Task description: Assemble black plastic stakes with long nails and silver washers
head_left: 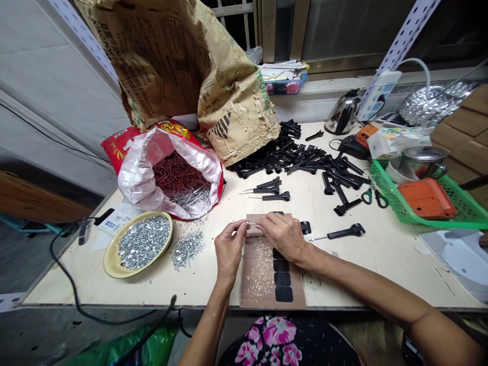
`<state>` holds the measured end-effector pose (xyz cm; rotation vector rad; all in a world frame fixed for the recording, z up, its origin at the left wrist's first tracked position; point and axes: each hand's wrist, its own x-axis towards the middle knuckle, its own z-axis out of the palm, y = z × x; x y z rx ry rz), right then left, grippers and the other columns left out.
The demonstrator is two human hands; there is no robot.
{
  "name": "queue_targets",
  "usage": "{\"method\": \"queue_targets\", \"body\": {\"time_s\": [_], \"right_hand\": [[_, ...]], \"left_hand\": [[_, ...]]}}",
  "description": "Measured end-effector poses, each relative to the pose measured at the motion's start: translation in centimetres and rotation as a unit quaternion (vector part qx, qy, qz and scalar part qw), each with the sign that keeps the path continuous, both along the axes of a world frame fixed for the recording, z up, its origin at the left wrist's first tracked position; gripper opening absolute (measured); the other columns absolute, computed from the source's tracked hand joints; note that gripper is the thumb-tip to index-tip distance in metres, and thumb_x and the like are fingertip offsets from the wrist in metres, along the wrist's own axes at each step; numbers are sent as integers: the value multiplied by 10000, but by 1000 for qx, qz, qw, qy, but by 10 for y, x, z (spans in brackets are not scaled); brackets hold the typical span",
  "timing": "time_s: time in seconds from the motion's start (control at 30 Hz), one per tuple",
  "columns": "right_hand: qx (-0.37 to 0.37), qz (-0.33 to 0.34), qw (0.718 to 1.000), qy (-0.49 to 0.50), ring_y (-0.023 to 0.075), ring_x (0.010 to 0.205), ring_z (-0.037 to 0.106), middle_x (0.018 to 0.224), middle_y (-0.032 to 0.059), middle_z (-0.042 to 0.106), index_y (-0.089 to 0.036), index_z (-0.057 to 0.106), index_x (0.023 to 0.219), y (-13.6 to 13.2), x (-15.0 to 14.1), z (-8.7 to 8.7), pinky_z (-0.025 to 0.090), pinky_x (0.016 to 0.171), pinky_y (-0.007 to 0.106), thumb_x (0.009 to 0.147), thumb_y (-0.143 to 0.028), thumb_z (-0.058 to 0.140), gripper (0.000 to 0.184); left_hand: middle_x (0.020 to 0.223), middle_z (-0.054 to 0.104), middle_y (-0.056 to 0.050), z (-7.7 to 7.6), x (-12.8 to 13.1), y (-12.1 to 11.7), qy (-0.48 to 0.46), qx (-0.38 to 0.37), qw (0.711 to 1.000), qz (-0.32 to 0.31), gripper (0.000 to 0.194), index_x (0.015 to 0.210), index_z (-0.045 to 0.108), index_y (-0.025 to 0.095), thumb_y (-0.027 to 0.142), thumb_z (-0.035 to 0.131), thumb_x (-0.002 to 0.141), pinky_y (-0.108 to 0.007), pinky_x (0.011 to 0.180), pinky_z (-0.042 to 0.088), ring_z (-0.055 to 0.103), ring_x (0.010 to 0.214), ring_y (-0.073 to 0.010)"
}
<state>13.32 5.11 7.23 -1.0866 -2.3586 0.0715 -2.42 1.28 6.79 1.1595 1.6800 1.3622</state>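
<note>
Above the brown board (257, 290), my left hand (230, 251) and my right hand (285, 238) meet with fingertips pinched. Between them shows a short stretch of a thin silvery metal rod (250, 223); both hands seem to grip it, and its ends are hidden by fingers. Black rounded-square pads (282, 279) lie in a column on the board, partly under my right hand. Right of that hand lies a black plastic piece with a metal shaft (345, 232). A few black pieces with thin pins (276, 196) lie beyond my hands.
At left stand a yellow bowl of metal washers (109, 256), loose washers (187, 249) and a red bag of long pins (218, 188). A large paper sack (244, 117) spills black plastic pieces (305, 157). Scissors (375, 197) and a green basket (415, 219) sit at right.
</note>
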Motion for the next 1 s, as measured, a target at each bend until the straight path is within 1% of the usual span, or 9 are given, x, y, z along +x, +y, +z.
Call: {"method": "queue_targets", "body": {"time_s": [0.1, 0.27, 0.4, 0.47, 0.57, 0.67, 0.83, 0.87, 1.0], "right_hand": [[-87, 15, 995, 37, 114, 722, 559, 842, 25, 605, -175, 596, 934, 0, 6, -1, 350, 587, 219, 965, -265, 402, 217], [-124, 35, 991, 31, 118, 778, 554, 898, 34, 574, -190, 624, 956, -2, 35, -8, 398, 607, 208, 956, -286, 422, 223], [-146, 48, 988, 19, 103, 763, 543, 908, 20, 580, -211, 634, 975, 5, 72, -15, 394, 576, 190, 949, -322, 445, 221], [-138, 35, 990, -6, 110, 750, 535, 874, 21, 581, -209, 646, 946, 16, 86, -17, 373, 556, 198, 947, -331, 447, 233], [-116, 28, 992, -41, 124, 767, 524, 836, 27, 581, -193, 652, 898, 32, 96, -23, 332, 537, 212, 947, -321, 452, 242], [-81, 52, 993, -64, 119, 740, 501, 800, 21, 576, -173, 637, 848, 32, 96, -32, 310, 521, 217, 949, -295, 452, 243], [13, 233, 966, -115, 94, 666, 449, 717, -13, 536, -171, 578, 815, 0, 95, -45, 320, 519, 210, 956, -121, 360, 265], [18, 231, 966, -114, 93, 658, 443, 713, -14, 531, -169, 573, 813, -2, 95, -45, 316, 509, 209, 951, -109, 359, 261], [-5, 120, 989, -80, 91, 610, 413, 666, -6, 503, -142, 552, 748, 0, 94, -42, 298, 454, 198, 943, -131, 378, 262]], "left_hand": [[727, 668, -13, -1, 1, 1, -19, -29, 999, -32, 250, 859, 698, 160, 382, 631, 765, -248, 674, 458, 589, 656, -135], [705, 649, -20, -11, 14, 1, -30, -79, 992, -95, 290, 814, 707, 151, 425, 632, 757, -242, 616, 449, 565, 630, -133], [884, 670, -49, -17, 27, -2, -2, -92, 985, -147, 359, 1027, 708, 198, 440, 589, 790, -249, 577, 448, 574, 654, -140], [856, 656, -41, -19, 30, -2, 12, -94, 986, -136, 416, 1141, 657, 222, 446, 574, 801, -258, 562, 447, 558, 603, -129], [834, 630, -40, -24, 29, -2, 39, -76, 992, -98, 453, 1183, 628, 215, 458, 565, 806, -272, 603, 460, 559, 621, -133], [860, 605, -45, -30, 28, -1, 76, -66, 993, -69, 481, 1217, 597, 198, 469, 535, 825, -293, 647, 467, 559, 648, -138], [799, 581, -27, -37, 33, -2, 115, -39, 992, -31, 480, 1233, 572, 179, 459, 493, 852, -311, 671, 470, 546, 615, -137], [796, 582, -27, -37, 35, -2, 113, -34, 993, -26, 478, 1235, 569, 182, 457, 493, 852, -308, 661, 473, 544, 607, -135], [792, 584, -28, -36, 38, -2, 90, -24, 996, -8, 509, 1281, 520, 185, 460, 491, 853, -293, 604, 474, 527, 579, -127]]}}
